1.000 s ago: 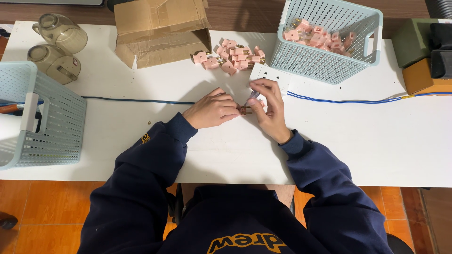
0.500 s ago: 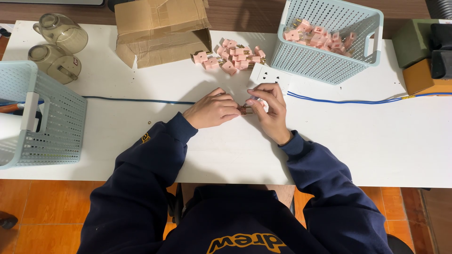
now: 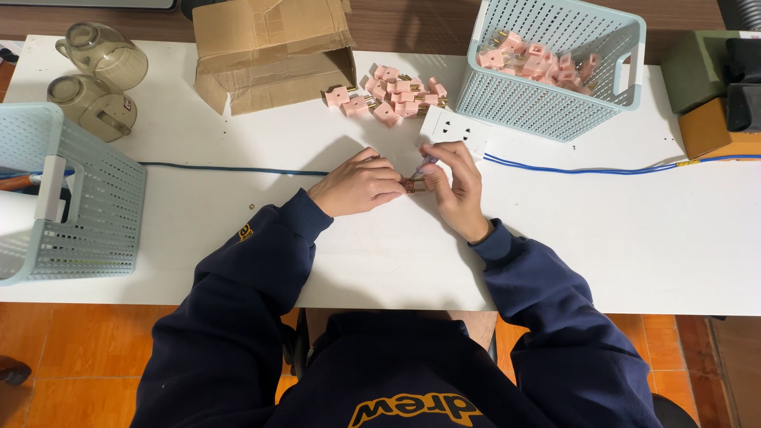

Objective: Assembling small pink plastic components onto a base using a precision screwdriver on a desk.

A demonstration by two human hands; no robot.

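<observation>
Both hands meet mid-bench: left hand (image 3: 358,186) & right hand (image 3: 452,186) each pinched shut on one small brownish plug part (image 3: 412,185), prob. being fitted, too small to tell. Beyond: loose pile of pink plugs (image 3: 396,93) w/ metal prongs on bench (image 3: 634,238); more in far basket (image 3: 555,111).

Both forearms in dark blue sleeves reached forward, the left hand (image 3: 358,185) and right hand (image 3: 452,184) meeting fingertip to fingertip, fingers (image 3: 387,176) curled in a pinch.
</observation>
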